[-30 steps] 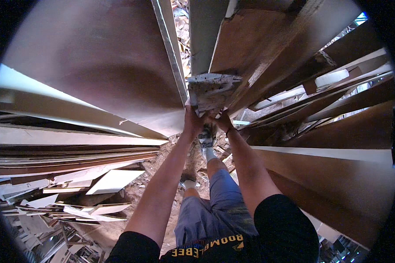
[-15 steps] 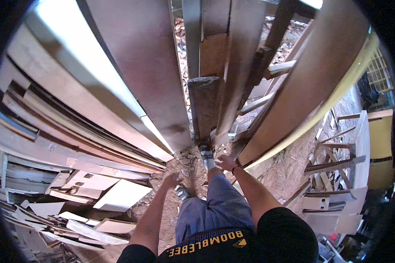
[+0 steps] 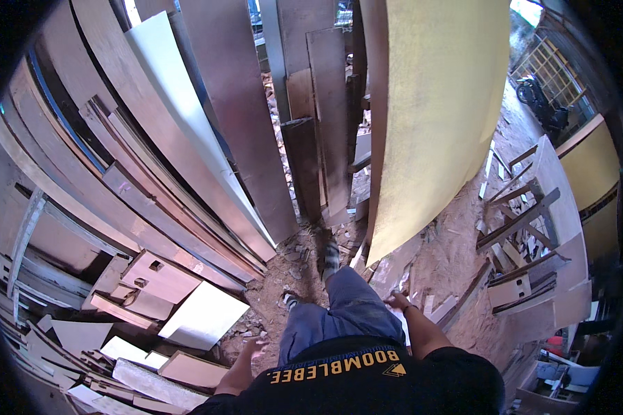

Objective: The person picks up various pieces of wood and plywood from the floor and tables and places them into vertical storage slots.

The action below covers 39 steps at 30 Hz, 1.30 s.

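Low by my left thigh hangs my left hand (image 3: 256, 345), empty, its fingers loosely apart. My right hand (image 3: 397, 301) is beside my right thigh, also empty and open, with a dark band at the wrist. Neither touches a board. In front of me stands a row of tall upright boards: a wide yellow panel (image 3: 436, 117) at the right, a brown board (image 3: 246, 117) in the middle, and a white-faced board (image 3: 180, 104) to its left. A short dark plank (image 3: 302, 166) stands between the brown board and the yellow panel.
Broken board pieces lie at the left, among them a white square panel (image 3: 204, 316). More long boards (image 3: 128, 207) lean at far left. Rubble and dirt (image 3: 301, 266) cover the ground underfoot. At the right lies a broken wooden frame (image 3: 522, 221); a motorcycle (image 3: 543, 104) stands farther back.
Both hands have drawn back from in front of my legs to beside my thighs. The view has shifted, and the yellow panel, earlier nearly edge-on, now shows its broad face.
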Each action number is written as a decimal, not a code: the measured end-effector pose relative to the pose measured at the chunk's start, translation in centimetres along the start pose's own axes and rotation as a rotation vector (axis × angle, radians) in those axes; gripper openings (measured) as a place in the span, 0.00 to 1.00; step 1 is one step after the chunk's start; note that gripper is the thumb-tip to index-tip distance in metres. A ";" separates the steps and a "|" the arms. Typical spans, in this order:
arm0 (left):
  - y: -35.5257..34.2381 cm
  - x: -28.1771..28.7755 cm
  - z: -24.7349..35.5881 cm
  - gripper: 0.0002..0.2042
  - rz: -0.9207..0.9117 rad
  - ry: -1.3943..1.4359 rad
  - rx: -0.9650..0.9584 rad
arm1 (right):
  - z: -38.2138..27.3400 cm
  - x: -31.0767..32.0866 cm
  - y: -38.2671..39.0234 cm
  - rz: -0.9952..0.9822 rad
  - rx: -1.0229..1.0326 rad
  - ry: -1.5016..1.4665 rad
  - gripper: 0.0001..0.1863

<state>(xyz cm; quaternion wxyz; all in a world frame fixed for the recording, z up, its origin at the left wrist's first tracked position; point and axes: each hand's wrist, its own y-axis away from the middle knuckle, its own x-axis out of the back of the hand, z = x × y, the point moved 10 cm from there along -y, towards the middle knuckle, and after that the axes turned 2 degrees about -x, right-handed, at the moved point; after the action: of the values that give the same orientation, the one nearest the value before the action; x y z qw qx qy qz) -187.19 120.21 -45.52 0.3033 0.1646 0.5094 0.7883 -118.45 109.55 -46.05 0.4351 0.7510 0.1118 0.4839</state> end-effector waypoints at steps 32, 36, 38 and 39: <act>-5.7 -34.1 29.3 0.21 -0.082 -1.120 -0.580 | 27.4 -27.6 32.1 0.199 -0.491 -1.545 0.15; -2.6 -51.8 26.6 0.23 -0.407 -1.424 -0.589 | 28.9 -32.2 34.6 0.215 -0.431 -1.684 0.15; -0.3 -61.4 26.3 0.22 -0.544 -1.620 -0.649 | 31.3 -32.0 36.3 0.319 -0.353 -1.644 0.16; 0.9 -64.7 27.3 0.23 -0.590 -1.595 -0.711 | 32.3 -32.0 35.9 0.387 -0.298 -1.555 0.16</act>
<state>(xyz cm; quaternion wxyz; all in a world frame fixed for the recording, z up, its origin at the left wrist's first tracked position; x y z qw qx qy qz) -122.64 97.31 -29.88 0.7861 0.4198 -0.1012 0.4423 -117.10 51.64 -43.82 0.3926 0.8124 -0.4195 -0.0995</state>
